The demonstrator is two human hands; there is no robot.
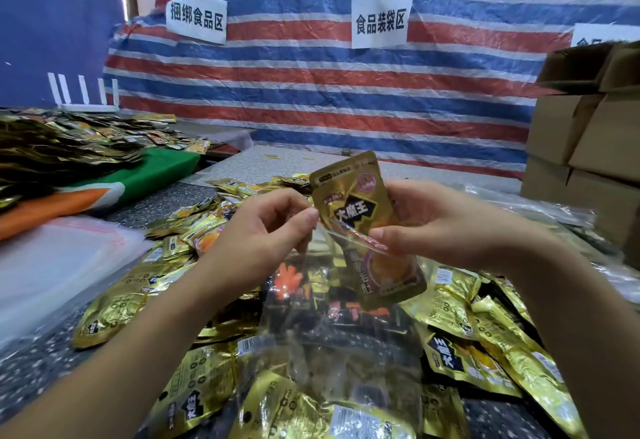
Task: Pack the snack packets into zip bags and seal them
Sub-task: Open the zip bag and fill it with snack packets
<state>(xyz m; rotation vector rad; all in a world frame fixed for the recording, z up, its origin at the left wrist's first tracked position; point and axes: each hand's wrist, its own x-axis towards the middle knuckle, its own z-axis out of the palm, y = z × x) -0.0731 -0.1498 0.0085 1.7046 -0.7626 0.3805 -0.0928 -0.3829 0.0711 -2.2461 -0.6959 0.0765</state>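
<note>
A gold snack packet (349, 203) with black lettering stands upright in the mouth of a clear zip bag (339, 327), its lower half inside the plastic. My right hand (436, 224) grips the packet together with the bag's rim. My left hand (266, 230) pinches the bag's opposite rim at the left. The bag hangs down over a heap of gold snack packets (485, 345) on the speckled table (31, 369). A black-and-orange item shows through the bag.
A stack of empty clear zip bags (59, 265) lies at the left. Behind it are a green and orange cloth (156, 168) and another pile of packets (69, 140). Cardboard boxes (588, 133) stand at the right. A striped tarp with paper signs hangs behind.
</note>
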